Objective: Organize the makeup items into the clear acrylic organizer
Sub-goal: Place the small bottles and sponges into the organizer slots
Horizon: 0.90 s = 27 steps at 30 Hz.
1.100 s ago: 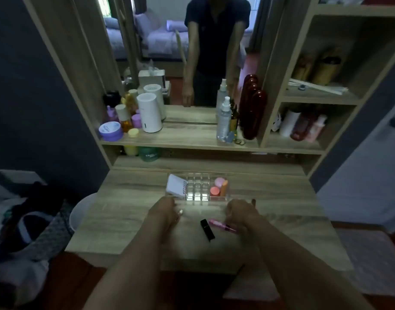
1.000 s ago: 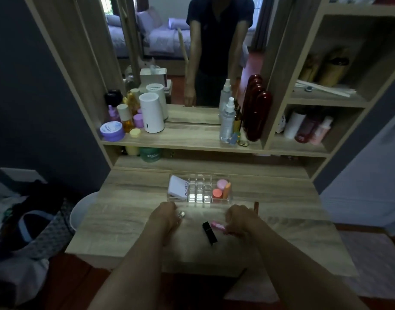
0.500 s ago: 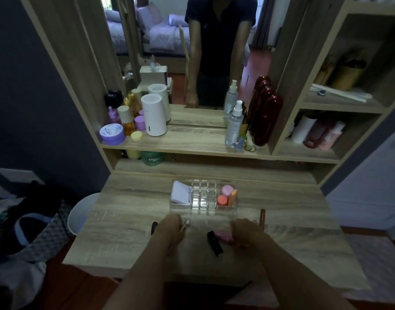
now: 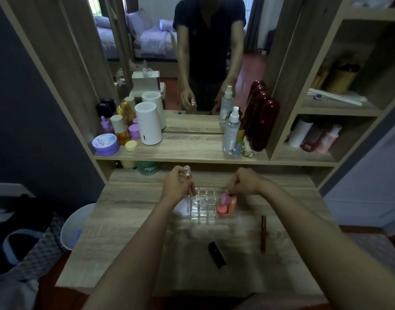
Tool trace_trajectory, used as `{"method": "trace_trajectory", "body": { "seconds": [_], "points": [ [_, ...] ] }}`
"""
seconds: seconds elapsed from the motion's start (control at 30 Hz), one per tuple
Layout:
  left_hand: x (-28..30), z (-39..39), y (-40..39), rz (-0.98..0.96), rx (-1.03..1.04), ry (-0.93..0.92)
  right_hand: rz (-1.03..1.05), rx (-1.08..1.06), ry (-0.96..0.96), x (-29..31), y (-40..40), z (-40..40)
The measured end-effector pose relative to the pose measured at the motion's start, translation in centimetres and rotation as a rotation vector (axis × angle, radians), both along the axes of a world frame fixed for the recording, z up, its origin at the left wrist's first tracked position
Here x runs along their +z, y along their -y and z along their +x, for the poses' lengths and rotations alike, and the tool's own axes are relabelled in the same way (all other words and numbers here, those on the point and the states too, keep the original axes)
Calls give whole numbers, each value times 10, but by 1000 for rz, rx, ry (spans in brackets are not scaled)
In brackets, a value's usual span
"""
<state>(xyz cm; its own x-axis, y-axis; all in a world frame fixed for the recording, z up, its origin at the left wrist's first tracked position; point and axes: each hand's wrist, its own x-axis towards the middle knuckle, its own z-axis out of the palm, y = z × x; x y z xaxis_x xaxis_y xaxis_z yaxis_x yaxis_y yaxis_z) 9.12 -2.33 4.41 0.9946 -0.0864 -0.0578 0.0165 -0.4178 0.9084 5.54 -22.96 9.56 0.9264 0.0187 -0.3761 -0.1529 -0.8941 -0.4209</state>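
The clear acrylic organizer (image 4: 203, 206) stands mid-desk, with a white compact (image 4: 183, 206) in its left part and pink and orange items (image 4: 223, 209) at its right. My left hand (image 4: 176, 186) holds a slim tube with a clear cap (image 4: 188, 177) upright over the organizer's left cells. My right hand (image 4: 245, 181) grips a pink tube (image 4: 225, 196) whose lower end is in the organizer's right compartment. A black lipstick (image 4: 217, 253) and a brown pencil-like stick (image 4: 263, 232) lie on the desk nearer me.
The wooden desk (image 4: 129, 242) has a raised shelf with bottles, jars, a white cylinder (image 4: 149, 124) and a spray bottle (image 4: 231, 130). A mirror behind reflects a person. A white bin (image 4: 73, 224) sits left of the desk; side shelves on the right hold bottles.
Both hands lifted from the desk front to the organizer. The left carried up the clear-capped tube and the right the pink tube. The black lipstick stays on the desk.
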Motion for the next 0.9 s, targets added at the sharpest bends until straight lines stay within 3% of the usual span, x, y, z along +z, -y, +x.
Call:
{"method": "trace_trajectory", "body": {
  "seconds": [0.13,0.27,0.5,0.9],
  "points": [
    [-3,14,1,36,57,61,75,-183,244,-7,-26,18],
    [-10,21,5,102,57,63,64,-226,316,-27,-48,26],
    [-21,34,7,201,-33,66,-62,-135,326,-43,-62,37],
    [-48,33,9,299,-189,33,-166,-33,173,-61,-73,39]
  ]
}}
